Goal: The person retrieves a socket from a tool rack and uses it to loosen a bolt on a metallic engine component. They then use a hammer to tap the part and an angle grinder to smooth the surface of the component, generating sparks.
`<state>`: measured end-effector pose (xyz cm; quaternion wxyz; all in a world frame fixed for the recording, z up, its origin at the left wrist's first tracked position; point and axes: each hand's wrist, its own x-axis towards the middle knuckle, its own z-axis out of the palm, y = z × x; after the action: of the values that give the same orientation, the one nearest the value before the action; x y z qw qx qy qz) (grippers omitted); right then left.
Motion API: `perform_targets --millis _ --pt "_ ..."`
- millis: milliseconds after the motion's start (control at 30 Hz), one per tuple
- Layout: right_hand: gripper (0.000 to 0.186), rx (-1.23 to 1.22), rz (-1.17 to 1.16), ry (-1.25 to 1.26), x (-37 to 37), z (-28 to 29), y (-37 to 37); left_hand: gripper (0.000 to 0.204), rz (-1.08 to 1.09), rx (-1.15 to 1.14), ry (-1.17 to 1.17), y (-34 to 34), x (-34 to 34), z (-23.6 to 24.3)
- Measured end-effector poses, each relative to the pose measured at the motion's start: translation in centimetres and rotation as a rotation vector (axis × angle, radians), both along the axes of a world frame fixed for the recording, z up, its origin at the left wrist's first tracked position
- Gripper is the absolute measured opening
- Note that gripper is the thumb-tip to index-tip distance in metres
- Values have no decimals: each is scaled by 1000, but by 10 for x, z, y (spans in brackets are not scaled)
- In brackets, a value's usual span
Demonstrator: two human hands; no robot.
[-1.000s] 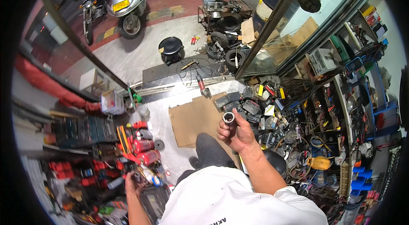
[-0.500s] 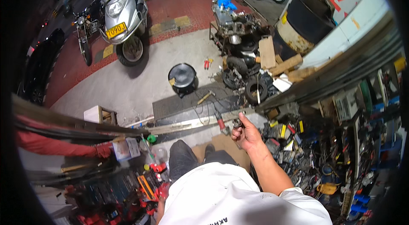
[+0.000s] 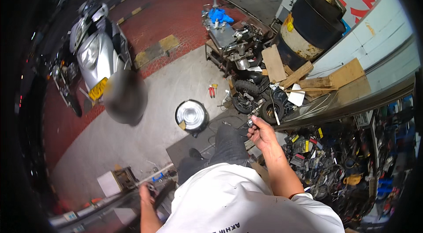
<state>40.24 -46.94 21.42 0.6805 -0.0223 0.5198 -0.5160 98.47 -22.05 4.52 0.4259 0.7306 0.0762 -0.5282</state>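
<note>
My right hand (image 3: pixel 261 135) is closed around a small round metal part (image 3: pixel 251 122), with the thumb along its upper side. Low on the left, my left hand (image 3: pixel 146 193) has its fingers curled around something small and dark that I cannot make out, beside the door frame. Ahead of my legs stands a low round black stool (image 3: pixel 191 117) with a shiny top, a yellowish patch at its edge. Red-handled pliers (image 3: pixel 212 91) lie on the concrete beyond it.
A silver scooter (image 3: pixel 90 54) is parked at the left. An engine on a metal stand (image 3: pixel 238 41), tyres (image 3: pixel 272 110), wood pieces (image 3: pixel 298 75) and a rusty drum (image 3: pixel 304 30) fill the right. Heaped tools and parts (image 3: pixel 326 158) lie near my right arm. A dark blurred round patch covers the scooter's front.
I have stepped forward over the threshold, one leg now ahead toward the stool. My left hand has come into view; my right hand still holds the metal part. The grinder is hidden now.
</note>
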Motion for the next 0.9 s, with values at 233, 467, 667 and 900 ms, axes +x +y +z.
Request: perform_targets --millis 233,467,667,900 --pt "25 -126 -30 171 -7 -27 -110 15 -223 -197 -158 -321 55 120" --pt "21 -245 -192 729 -77 -148 -284 24 -370 -86 98 -560 -116 6" --pt "31 -380 -75 1320 -141 -216 -454 28 -1097 -41 90 -703 -316 -43" --pt "38 -453 195 1493 -182 -269 -590 28 -1524 82 127 -826 -426 -168"
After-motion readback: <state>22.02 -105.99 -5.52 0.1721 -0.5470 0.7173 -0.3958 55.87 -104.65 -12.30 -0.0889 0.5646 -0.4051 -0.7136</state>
